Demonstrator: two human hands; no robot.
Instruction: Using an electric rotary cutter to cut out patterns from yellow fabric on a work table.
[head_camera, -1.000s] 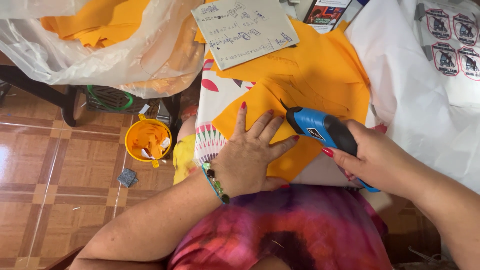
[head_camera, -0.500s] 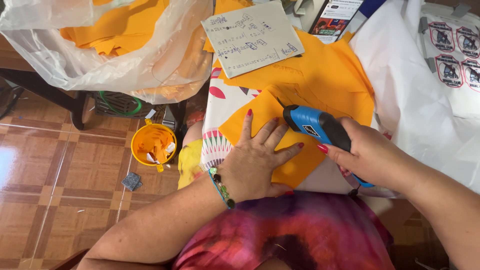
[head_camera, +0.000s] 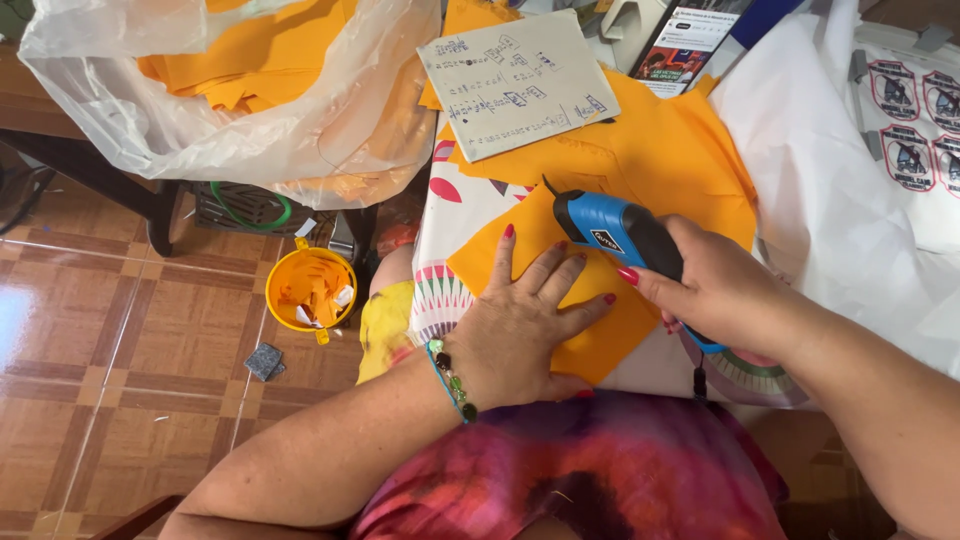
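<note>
My left hand (head_camera: 525, 320) lies flat with fingers spread on a piece of orange fabric (head_camera: 600, 335) at the table's near edge. My right hand (head_camera: 715, 290) grips a blue and black electric cutter (head_camera: 615, 230), whose tip rests on the fabric's far corner, just beyond my left fingertips. More orange fabric (head_camera: 660, 150) is spread further back on the patterned tablecloth (head_camera: 455, 215).
A handwritten sheet of card (head_camera: 515, 80) lies on the orange fabric. A clear plastic bag (head_camera: 240, 100) of orange pieces sits at the left. White printed fabric (head_camera: 850, 200) covers the right. On the tiled floor stands a small orange bucket (head_camera: 312, 288) of scraps.
The view has shifted slightly, so everything sits lower in frame. My left hand stays flat on the fabric and the cutter remains at its corner.
</note>
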